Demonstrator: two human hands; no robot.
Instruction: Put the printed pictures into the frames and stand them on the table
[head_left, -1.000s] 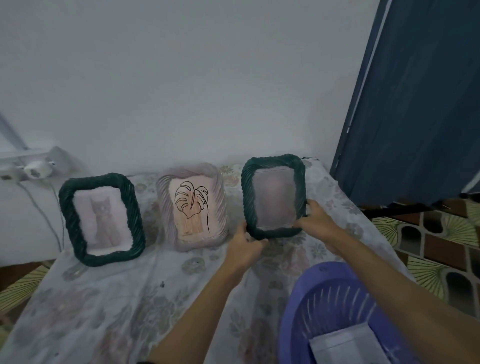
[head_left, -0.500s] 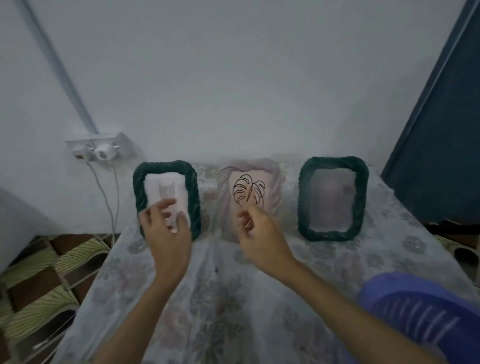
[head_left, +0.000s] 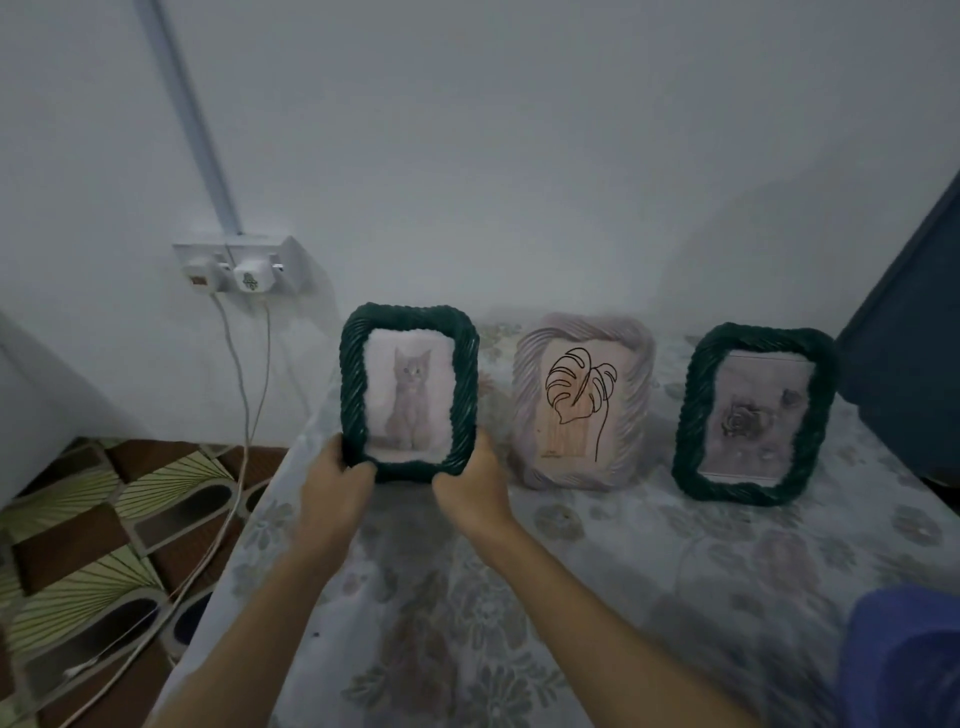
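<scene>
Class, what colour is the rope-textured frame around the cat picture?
Dark green, clearest in the head view: the twisted rope-textured frame holding the cat picture.

A single head-worn wide-angle camera looks forward and down from above the near edge of the table (head_left: 649, 571), facing the white wall (head_left: 519, 156) behind it. Both forearms reach in from the bottom edge, close to the lens. The tiled floor (head_left: 104, 519) shows at left, bent by the wide lens.

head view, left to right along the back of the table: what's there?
Wall socket → cat frame, gripped at its bottom corners by left hand and right hand → leaf frame → rose frame.
</scene>
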